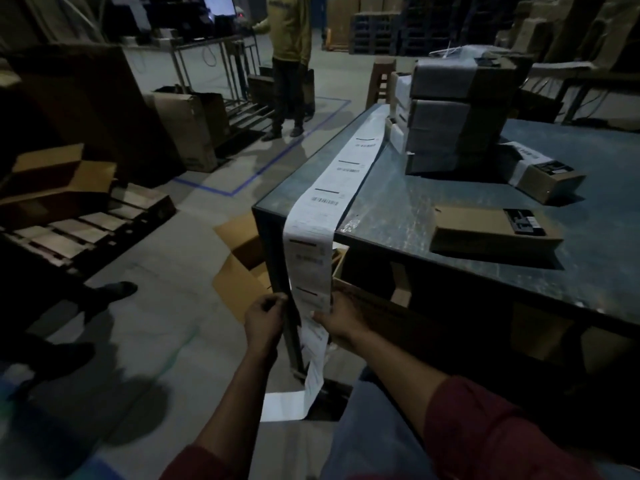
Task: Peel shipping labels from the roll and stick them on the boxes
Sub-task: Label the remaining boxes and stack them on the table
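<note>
Near table corner [266, 216] and its leg block the hands' reach rightward, the hanging label strip [308, 258] draping over it; open floor [166, 306] lies left, hemmed farther left by a pallet [79, 230]; stacked boxes [457, 112] crowd the tabletop's far side.

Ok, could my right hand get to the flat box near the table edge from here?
Probably yes, once freed. The right hand is holding the label strip below the table corner; nothing stands between the front edge and the flat box.
</note>
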Demonstrator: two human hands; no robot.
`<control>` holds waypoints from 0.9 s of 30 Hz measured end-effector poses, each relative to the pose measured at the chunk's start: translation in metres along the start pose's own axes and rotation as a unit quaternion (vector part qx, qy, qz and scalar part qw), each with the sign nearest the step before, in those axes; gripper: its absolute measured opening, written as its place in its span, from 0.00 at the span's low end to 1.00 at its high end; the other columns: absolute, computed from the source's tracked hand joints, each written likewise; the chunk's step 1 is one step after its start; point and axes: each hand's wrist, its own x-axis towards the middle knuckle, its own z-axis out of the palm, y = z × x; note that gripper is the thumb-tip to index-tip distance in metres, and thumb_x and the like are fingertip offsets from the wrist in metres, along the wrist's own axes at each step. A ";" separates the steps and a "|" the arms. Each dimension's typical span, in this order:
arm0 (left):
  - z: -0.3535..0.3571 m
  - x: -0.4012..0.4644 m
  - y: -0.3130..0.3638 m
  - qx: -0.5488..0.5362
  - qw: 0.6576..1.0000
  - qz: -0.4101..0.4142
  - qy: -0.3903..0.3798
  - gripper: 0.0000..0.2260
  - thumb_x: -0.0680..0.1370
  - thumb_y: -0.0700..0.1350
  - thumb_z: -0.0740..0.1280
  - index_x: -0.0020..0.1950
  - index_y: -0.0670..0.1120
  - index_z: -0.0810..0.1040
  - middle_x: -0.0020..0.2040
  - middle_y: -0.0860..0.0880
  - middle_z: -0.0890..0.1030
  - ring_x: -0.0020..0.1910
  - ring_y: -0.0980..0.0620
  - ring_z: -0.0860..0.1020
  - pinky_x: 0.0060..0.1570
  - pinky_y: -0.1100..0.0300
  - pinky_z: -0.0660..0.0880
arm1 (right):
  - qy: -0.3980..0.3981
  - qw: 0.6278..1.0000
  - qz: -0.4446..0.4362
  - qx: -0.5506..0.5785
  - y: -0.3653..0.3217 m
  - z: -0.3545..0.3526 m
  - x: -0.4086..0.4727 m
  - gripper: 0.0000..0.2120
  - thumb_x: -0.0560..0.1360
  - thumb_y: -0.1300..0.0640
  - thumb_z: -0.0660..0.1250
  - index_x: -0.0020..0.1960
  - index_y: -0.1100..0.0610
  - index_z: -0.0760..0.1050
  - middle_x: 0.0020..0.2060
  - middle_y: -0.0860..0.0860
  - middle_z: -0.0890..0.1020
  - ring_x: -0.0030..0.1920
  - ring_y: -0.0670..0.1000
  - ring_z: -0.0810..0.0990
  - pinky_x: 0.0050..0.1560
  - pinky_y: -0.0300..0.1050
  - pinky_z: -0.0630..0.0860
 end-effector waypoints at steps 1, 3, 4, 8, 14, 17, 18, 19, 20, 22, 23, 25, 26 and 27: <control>-0.003 0.005 -0.008 0.011 0.999 -0.018 -0.026 0.05 0.80 0.46 0.72 0.45 0.53 0.87 0.48 0.45 0.87 0.49 0.39 0.85 0.51 0.43 0.84 | 0.010 1.000 0.018 0.008 0.005 0.009 0.004 0.15 0.80 0.58 0.70 0.62 0.67 0.80 0.57 0.66 0.83 0.58 0.65 0.83 0.57 0.61 0.81; -0.011 0.008 -0.015 0.022 0.997 -0.021 -0.067 0.07 0.79 0.41 0.72 0.50 0.53 0.86 0.51 0.44 0.86 0.52 0.40 0.85 0.56 0.38 0.83 | 0.036 0.998 0.043 0.037 -0.002 0.016 -0.005 0.14 0.81 0.55 0.69 0.56 0.68 0.81 0.52 0.64 0.85 0.53 0.62 0.84 0.57 0.65 0.81; -0.016 0.007 -0.015 0.022 0.996 -0.009 -0.091 0.11 0.78 0.37 0.72 0.54 0.53 0.84 0.53 0.45 0.86 0.54 0.40 0.84 0.56 0.40 0.83 | 0.032 0.997 0.040 0.057 -0.005 0.017 -0.010 0.13 0.82 0.56 0.69 0.57 0.66 0.82 0.53 0.59 0.86 0.53 0.57 0.84 0.59 0.62 0.81; -0.034 0.002 -0.023 0.072 0.965 0.029 -0.251 0.29 0.71 0.30 0.75 0.69 0.50 0.78 0.61 0.48 0.84 0.59 0.46 0.83 0.54 0.48 0.83 | 0.005 0.986 0.021 0.167 -0.040 -0.007 -0.042 0.07 0.83 0.58 0.68 0.59 0.57 0.82 0.50 0.52 0.87 0.48 0.51 0.87 0.51 0.55 0.85; -0.035 -0.020 -0.001 0.059 0.955 0.048 -0.288 0.05 0.78 0.38 0.75 0.51 0.44 0.89 0.52 0.43 0.88 0.54 0.44 0.86 0.61 0.44 0.81 | -0.019 0.936 -0.018 0.350 -0.086 -0.050 -0.065 0.08 0.83 0.57 0.66 0.59 0.59 0.81 0.48 0.54 0.88 0.46 0.53 0.87 0.38 0.43 0.82; -0.033 -0.030 0.035 0.005 0.964 0.069 -0.257 0.08 0.79 0.35 0.71 0.48 0.44 0.89 0.46 0.43 0.88 0.45 0.49 0.86 0.49 0.51 0.81 | -0.085 0.919 -0.038 0.382 -0.076 -0.049 -0.076 0.11 0.84 0.54 0.62 0.60 0.54 0.82 0.50 0.52 0.88 0.49 0.50 0.87 0.44 0.43 0.83; -0.032 -0.033 0.048 -0.017 0.968 0.068 -0.240 0.06 0.79 0.36 0.71 0.49 0.43 0.89 0.44 0.46 0.88 0.42 0.52 0.86 0.43 0.56 0.80 | -0.122 0.928 -0.025 0.351 -0.064 -0.045 -0.082 0.11 0.83 0.53 0.64 0.60 0.51 0.83 0.48 0.50 0.88 0.47 0.46 0.87 0.44 0.40 0.83; -0.031 -0.034 0.060 -0.036 0.971 0.071 -0.227 0.05 0.79 0.37 0.72 0.50 0.42 0.88 0.42 0.48 0.88 0.39 0.55 0.85 0.39 0.60 0.79 | -0.150 0.948 -0.008 0.280 -0.053 -0.040 -0.089 0.11 0.79 0.50 0.70 0.61 0.46 0.83 0.51 0.48 0.87 0.50 0.43 0.86 0.49 0.40 0.83; -0.030 -0.034 0.071 -0.054 0.972 0.070 -0.218 0.03 0.79 0.38 0.73 0.51 0.42 0.87 0.42 0.49 0.88 0.40 0.56 0.85 0.38 0.62 0.78 | -0.173 0.966 0.007 0.192 -0.036 -0.032 -0.092 0.21 0.74 0.45 0.77 0.65 0.43 0.79 0.57 0.47 0.85 0.56 0.43 0.84 0.57 0.44 0.82; -0.026 -0.032 0.092 -0.077 0.972 0.051 -0.218 0.04 0.78 0.39 0.74 0.52 0.43 0.87 0.47 0.48 0.88 0.47 0.51 0.86 0.43 0.58 0.81 | -0.188 0.979 0.016 0.078 -0.012 -0.016 -0.100 0.35 0.63 0.41 0.83 0.66 0.42 0.75 0.63 0.45 0.82 0.63 0.44 0.80 0.67 0.50 0.78; -0.024 -0.030 0.101 -0.075 0.971 0.043 -0.222 0.06 0.77 0.40 0.76 0.53 0.43 0.87 0.50 0.46 0.88 0.51 0.47 0.86 0.49 0.52 0.83 | -0.177 0.982 0.005 0.060 -0.008 -0.011 -0.103 0.32 0.64 0.44 0.84 0.64 0.44 0.76 0.61 0.45 0.83 0.62 0.44 0.81 0.67 0.52 0.79; -0.022 -0.029 0.116 -0.056 0.971 0.041 -0.227 0.12 0.74 0.46 0.79 0.55 0.43 0.88 0.54 0.43 0.88 0.57 0.40 0.85 0.62 0.39 0.81 | -0.129 0.989 -0.020 0.076 -0.017 -0.010 -0.111 0.15 0.74 0.55 0.79 0.59 0.51 0.80 0.52 0.47 0.87 0.55 0.47 0.85 0.60 0.55 0.82; -0.022 -0.027 0.120 -0.060 0.970 0.050 -0.229 0.17 0.72 0.50 0.81 0.57 0.44 0.87 0.55 0.42 0.87 0.58 0.39 0.85 0.64 0.35 0.79 | -0.110 0.988 -0.027 0.102 -0.018 -0.013 -0.112 0.10 0.77 0.59 0.76 0.57 0.55 0.81 0.48 0.49 0.88 0.52 0.51 0.87 0.57 0.56 0.83; -0.023 -0.030 0.125 -0.071 0.967 0.055 -0.238 0.20 0.71 0.54 0.81 0.59 0.46 0.87 0.57 0.43 0.87 0.59 0.39 0.84 0.64 0.35 0.78 | -0.105 0.985 -0.030 0.135 -0.026 -0.019 -0.115 0.10 0.78 0.61 0.75 0.58 0.57 0.81 0.48 0.52 0.88 0.51 0.54 0.87 0.55 0.58 0.84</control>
